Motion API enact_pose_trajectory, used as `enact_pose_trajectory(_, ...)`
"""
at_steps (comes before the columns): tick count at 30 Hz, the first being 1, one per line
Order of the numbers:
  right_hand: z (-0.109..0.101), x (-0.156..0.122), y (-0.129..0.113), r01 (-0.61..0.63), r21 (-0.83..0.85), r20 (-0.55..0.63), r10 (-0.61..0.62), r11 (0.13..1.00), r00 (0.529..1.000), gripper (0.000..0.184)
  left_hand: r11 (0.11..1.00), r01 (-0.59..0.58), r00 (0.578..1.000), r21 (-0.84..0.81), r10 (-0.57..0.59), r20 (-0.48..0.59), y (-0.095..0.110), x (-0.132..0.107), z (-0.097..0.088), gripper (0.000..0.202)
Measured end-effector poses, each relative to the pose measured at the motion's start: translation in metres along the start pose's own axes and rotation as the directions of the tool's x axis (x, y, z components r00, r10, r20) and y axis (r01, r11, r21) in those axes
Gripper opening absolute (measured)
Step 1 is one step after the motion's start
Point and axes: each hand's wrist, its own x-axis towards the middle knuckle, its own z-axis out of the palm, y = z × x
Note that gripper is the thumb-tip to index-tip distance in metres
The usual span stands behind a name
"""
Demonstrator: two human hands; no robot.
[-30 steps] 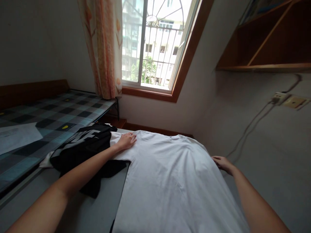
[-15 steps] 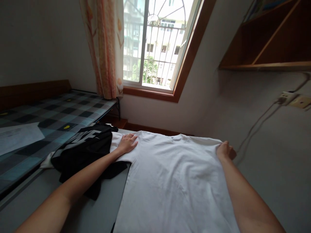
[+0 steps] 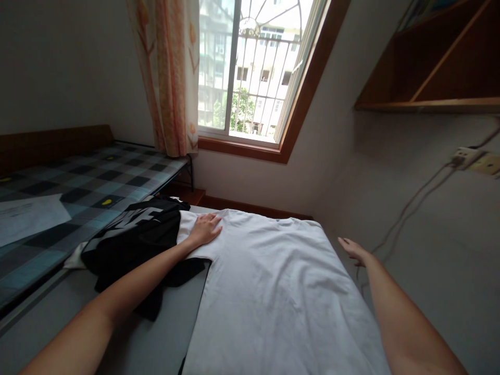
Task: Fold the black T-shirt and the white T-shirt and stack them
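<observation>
A white T-shirt [image 3: 269, 281] lies spread on the table [image 3: 175, 323], with its collar end toward the window and soft wrinkles across its right half. My left hand [image 3: 205, 229] rests flat on the shirt's left sleeve, fingers stretched out. Off the shirt's right edge, my right hand [image 3: 353, 251] hovers apart from the cloth near the wall, its fingers extended and holding nothing. The shirt's right sleeve is out of sight beyond the table's right side. A crumpled black garment [image 3: 136, 239] with grey lettering lies left of the sleeve, beside my left forearm.
To the left is a bed with a checkered mattress [image 3: 89, 182], a sheet of paper [image 3: 31, 216] on it. A curtain [image 3: 167, 78] hangs by the barred window. A wooden shelf [image 3: 425, 107] and a socket with cords [image 3: 464, 158] are on the right wall.
My right hand has let go of the shirt's right shoulder and moved slightly down, away from the cloth. That sleeve has dropped over the side. My left hand stays in place.
</observation>
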Motion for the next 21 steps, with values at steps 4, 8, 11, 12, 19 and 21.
enact_pose_trajectory(4,0.027,-0.009,-0.022,0.091,0.06,0.102,-0.097,0.994,0.99,0.057,1.0,-0.015,1.0,0.008,0.015,-0.012,-0.001,0.0,0.001,0.042)
enact_pose_trajectory(8,0.053,-0.014,-0.055,0.163,-0.125,0.131,-0.146,0.979,0.981,0.05,1.0,-0.023,1.0,0.005,0.023,-0.014,-0.001,0.0,0.001,0.042)
enact_pose_trajectory(11,0.06,-0.005,-0.073,0.049,-0.158,0.031,-0.045,0.986,0.998,0.043,1.0,-0.012,1.0,-0.007,0.012,-0.003,-0.002,0.0,0.001,0.041)
enact_pose_trajectory(12,0.061,0.001,-0.077,0.014,-0.141,0.036,-0.009,0.99,0.999,0.046,1.0,-0.006,1.0,-0.009,0.006,0.002,-0.002,0.0,0.001,0.041)
enact_pose_trajectory(19,0.068,0.012,-0.092,-0.137,-0.169,0.03,0.144,0.976,0.989,0.066,1.0,-0.014,1.0,0.012,0.014,-0.009,-0.002,0.001,0.0,0.042)
enact_pose_trajectory(21,0.074,-0.005,-0.094,-0.031,-0.244,-0.073,0.014,0.969,0.997,0.061,1.0,-0.018,1.0,0.021,0.018,-0.011,-0.002,0.001,0.001,0.042)
